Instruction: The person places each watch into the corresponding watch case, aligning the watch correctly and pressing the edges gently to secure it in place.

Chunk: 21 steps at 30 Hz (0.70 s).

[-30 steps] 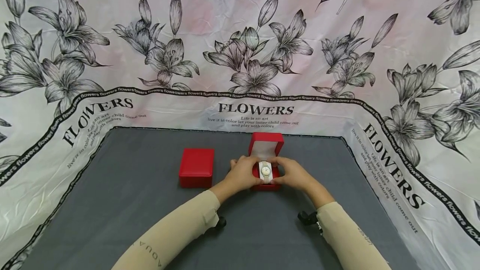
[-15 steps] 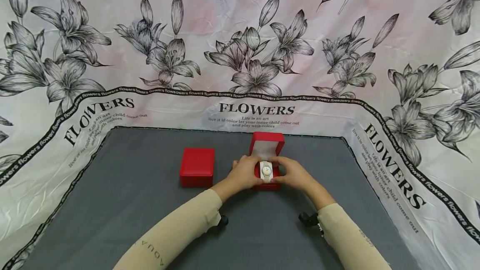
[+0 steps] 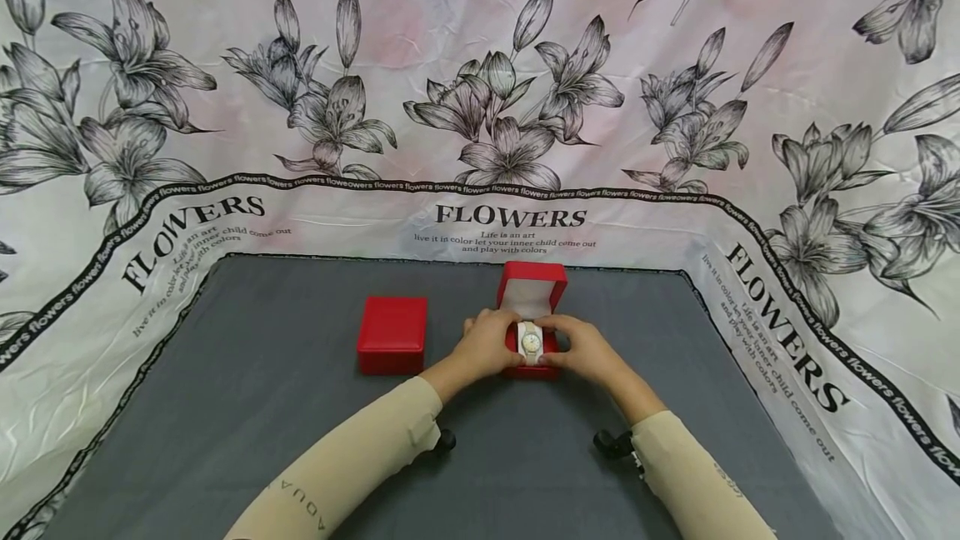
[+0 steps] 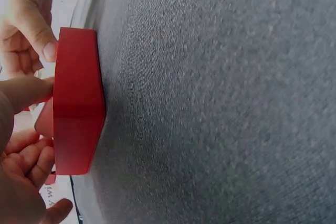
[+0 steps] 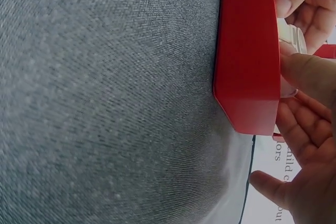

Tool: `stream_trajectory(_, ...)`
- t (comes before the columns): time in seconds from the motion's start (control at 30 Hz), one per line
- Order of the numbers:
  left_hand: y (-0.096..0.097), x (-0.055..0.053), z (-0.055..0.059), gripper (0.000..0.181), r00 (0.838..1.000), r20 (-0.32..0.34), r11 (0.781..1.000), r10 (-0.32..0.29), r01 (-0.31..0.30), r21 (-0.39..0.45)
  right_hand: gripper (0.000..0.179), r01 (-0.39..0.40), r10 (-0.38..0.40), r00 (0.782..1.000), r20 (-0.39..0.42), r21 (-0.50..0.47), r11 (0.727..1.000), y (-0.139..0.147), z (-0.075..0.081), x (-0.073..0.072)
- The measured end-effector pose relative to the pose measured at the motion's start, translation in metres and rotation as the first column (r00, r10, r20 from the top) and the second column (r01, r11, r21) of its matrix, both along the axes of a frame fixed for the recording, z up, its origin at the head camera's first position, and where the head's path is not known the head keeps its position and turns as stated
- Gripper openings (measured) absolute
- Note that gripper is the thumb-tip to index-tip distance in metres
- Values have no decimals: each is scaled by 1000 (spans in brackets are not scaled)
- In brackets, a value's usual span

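In the head view a pale-strapped wristwatch [image 3: 531,342] with a round dial sits on a white cushion inside an open red box [image 3: 552,275], whose lid stands up at the back. My left hand [image 3: 482,347] holds the watch and cushion from the left, thumb in front and fingers behind. From the right, my right hand [image 3: 588,348] grips the same piece in a mirrored way. Both wrist views show the red front wall of the box [image 4: 79,77] resting on the cloth, thumbs just over its rim. Part of a clear holder [image 5: 294,36] shows between the fingers in the right wrist view.
A second red box [image 3: 392,336], lid down, stands left of the open one. Dark grey cloth [image 3: 300,440] covers the table, and a white floral cloth [image 3: 510,223] borders it and rises behind. Small black devices [image 3: 613,443] are strapped at the wrists.
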State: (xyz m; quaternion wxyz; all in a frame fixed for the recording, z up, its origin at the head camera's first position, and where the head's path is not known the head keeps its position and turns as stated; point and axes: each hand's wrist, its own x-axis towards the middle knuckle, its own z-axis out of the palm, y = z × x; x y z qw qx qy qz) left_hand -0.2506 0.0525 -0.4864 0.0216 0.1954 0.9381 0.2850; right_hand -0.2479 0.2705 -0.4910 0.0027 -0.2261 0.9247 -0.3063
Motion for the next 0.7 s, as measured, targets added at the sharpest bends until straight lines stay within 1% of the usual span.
stream_trajectory(0.13, 3, 2, -1, 57, 1000, -22, 1000, 16, -16, -27, 60, -11, 11, 1000, 3, 18, 1000, -1, 1, 0)
stream_trajectory(0.27, 6, 4, 0, 55, 999, -36, 998, 10, -12, -57, 62, -24, 23, 1000, 12, 37, 999, -2, 3, 0)
stream_trajectory(0.37, 5, 4, 1, 58, 1000, -27, 999, 2, -3, -45, 64, -24, 23, 1000, 11, 35, 999, -2, 5, 1)
stream_trajectory(0.57, 4, 5, 3, 64, 1000, 25, 1000, 11, -11, 8, 64, -27, 27, 1000, -6, -2, 1000, 2, 4, 5)
stream_trajectory(0.7, 4, 6, 5, 62, 999, 29, 1000, 13, -13, 17, 62, 9, -9, 1000, 13, -48, 999, 5, 6, 8)
